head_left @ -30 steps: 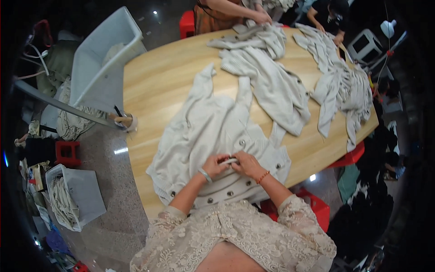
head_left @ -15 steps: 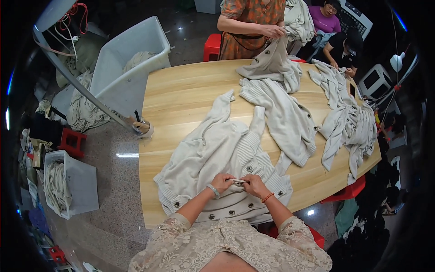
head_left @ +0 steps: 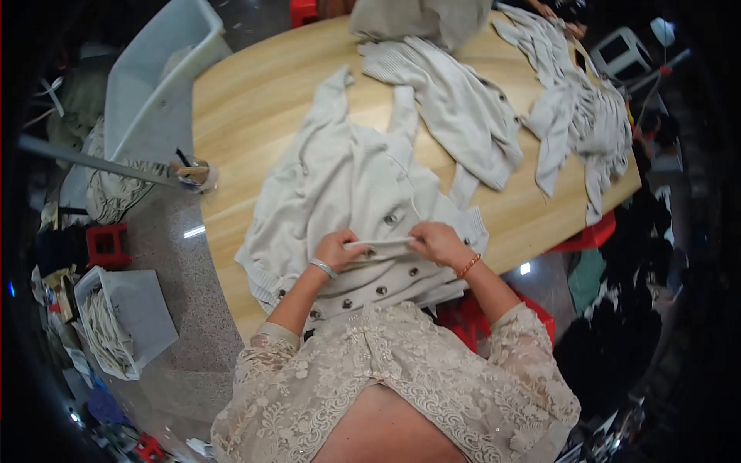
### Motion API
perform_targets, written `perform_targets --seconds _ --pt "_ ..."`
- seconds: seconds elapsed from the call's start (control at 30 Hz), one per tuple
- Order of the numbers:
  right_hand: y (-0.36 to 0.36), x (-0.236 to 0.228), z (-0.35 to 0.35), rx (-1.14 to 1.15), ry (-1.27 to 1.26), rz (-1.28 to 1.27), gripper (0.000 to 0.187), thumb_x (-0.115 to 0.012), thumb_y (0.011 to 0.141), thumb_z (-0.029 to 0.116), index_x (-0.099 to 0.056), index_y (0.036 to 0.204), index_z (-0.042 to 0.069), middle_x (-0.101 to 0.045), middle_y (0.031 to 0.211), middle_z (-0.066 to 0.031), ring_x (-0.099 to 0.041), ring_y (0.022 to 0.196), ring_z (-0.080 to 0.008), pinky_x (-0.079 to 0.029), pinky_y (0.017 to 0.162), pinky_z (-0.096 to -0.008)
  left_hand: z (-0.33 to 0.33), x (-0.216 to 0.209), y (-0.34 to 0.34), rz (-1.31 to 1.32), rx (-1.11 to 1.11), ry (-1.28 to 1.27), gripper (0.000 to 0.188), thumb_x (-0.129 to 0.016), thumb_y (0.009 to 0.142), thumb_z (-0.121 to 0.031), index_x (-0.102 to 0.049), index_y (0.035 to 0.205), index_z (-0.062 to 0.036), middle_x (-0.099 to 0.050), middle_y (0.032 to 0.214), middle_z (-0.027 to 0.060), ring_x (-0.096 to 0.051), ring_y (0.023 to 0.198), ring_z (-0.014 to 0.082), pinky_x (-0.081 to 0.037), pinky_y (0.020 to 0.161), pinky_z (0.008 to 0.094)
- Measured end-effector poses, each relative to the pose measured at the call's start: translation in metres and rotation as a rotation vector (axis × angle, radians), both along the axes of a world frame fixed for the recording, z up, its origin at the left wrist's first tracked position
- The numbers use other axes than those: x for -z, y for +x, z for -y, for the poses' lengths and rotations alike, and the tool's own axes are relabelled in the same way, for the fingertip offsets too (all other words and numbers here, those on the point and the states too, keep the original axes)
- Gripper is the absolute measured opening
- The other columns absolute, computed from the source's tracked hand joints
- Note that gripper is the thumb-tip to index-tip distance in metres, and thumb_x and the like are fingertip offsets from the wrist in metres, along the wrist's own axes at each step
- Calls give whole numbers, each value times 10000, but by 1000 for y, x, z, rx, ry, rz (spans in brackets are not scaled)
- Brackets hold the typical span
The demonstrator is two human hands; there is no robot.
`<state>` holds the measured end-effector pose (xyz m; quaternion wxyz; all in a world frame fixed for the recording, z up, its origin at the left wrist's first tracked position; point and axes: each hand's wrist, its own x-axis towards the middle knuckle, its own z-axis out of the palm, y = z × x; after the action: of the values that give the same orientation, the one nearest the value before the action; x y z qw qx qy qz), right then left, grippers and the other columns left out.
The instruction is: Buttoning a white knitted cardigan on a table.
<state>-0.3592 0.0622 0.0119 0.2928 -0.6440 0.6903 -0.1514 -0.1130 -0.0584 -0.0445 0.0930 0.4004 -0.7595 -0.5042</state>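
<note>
A cream knitted cardigan (head_left: 332,177) with dark round buttons lies spread on the wooden table before me. My left hand (head_left: 337,251) pinches an edge of its front, the wrist wearing a pale bangle. Some way to the right, my right hand (head_left: 437,245), with a reddish bead bracelet, grips the same edge. Between the two hands the knit is drawn out into a taut fold, with a button just under it. More buttons run along the lower band nearest my body.
A second cream cardigan (head_left: 455,116) lies beyond mine, and more knitwear (head_left: 575,116) is heaped at the right. Large white bins (head_left: 158,85) stand left of the table (head_left: 224,147). A cup of tools (head_left: 202,176) sits at its left edge. Red stools (head_left: 486,320) are underneath.
My hands have moved apart, stretching the cardigan's edge between them. The whole view has tilted down, so the table sits higher and the co-workers are mostly out of sight.
</note>
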Motion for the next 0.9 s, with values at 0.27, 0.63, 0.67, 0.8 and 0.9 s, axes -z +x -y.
perform_targets --seconds 0.27,0.63,0.67,0.8,0.9 --pt "9 5 -5 73 -54 -127 102 -569 831 152 -592 887 70 -559 891 -109 -611 728 -338 -483 641 -443 -9 -18 -63 -252 117 -458 129 -603 763 -46 -599 890 -31 -589 874 133 -582 826 311 -466 694 396" --pt "19 10 -8 24 -130 -46 169 -627 751 84 -557 903 62 -538 874 -98 -592 724 -322 -480 617 -412 0 8 -101 153 166 -246 195 -655 698 -105 -631 885 -53 -591 877 161 -589 808 354 -489 724 402" --pt "20 9 -6 18 -149 2 170 -625 751 82 -559 906 63 -543 873 -98 -592 728 -320 -482 624 -408 4 12 -99 140 158 -186 163 -663 690 -109 -637 842 -54 -616 813 156 -600 754 348 -500 697 386" --pt "20 -9 2 20 -156 92 176 -620 755 73 -556 918 60 -557 878 -116 -594 753 -337 -485 647 -415 15 -1 -94 -220 -210 153 176 -704 761 -137 -661 828 21 -654 700 59 -570 605 85 -478 582 238" --pt "21 -16 9 82 -167 109 196 -620 760 71 -540 938 55 -563 910 -137 -594 782 -362 -485 661 -437 12 -27 -97 -291 -165 245 110 -670 795 -86 -662 826 20 -654 710 47 -564 612 76 -470 573 229"
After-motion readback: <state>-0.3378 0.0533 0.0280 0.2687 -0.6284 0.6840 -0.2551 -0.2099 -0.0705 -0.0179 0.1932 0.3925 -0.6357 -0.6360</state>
